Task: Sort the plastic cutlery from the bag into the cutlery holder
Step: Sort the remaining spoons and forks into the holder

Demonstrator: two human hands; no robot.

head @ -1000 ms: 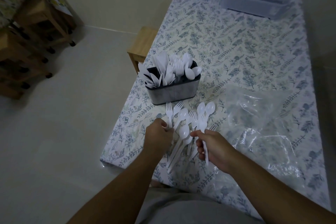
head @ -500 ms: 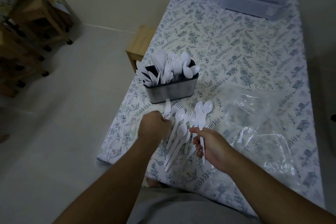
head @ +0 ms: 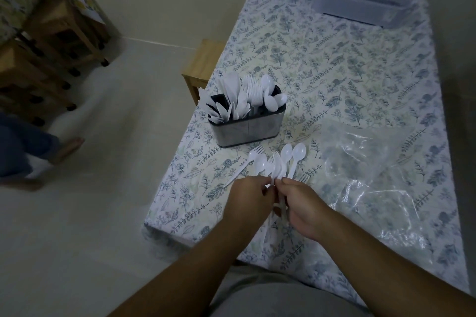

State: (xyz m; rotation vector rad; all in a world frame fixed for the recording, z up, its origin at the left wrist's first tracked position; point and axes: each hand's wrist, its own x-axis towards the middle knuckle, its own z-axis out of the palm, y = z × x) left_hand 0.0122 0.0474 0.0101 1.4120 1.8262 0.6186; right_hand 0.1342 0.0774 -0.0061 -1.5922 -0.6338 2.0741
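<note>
Both hands have drawn together since half a second ago — the left hand (head: 248,199) now meets the right hand (head: 300,204) low in the frame's centre, fingers of each curled around handles in the loose cutlery pile (head: 277,162). Just above it stands the cutlery holder (head: 248,127), already stocked — the clear plastic bag (head: 373,175) lies at right on the floral tablecloth (head: 334,59).
</note>
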